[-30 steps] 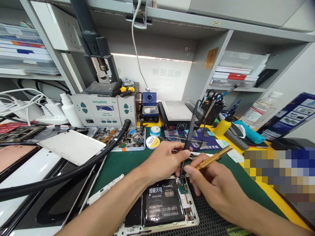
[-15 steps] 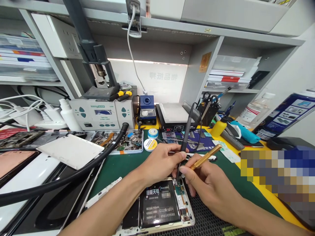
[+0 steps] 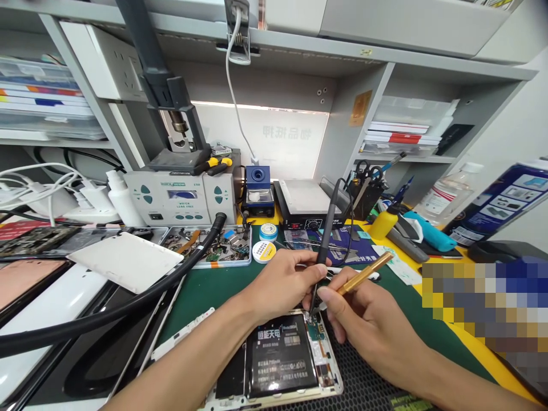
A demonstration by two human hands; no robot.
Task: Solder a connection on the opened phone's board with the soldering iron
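Left hand (image 3: 285, 282) clamped on soldering iron (image 3: 326, 240), right hand (image 3: 368, 319) on brass tool (image 3: 363, 273), over battery (image 3: 280, 354) marked 恒能天电.

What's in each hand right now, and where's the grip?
Left hand holds the black soldering iron low on its shaft, near the tip. Right hand holds the gold-handled tool at its lower end. Both tips meet over the opened phone.
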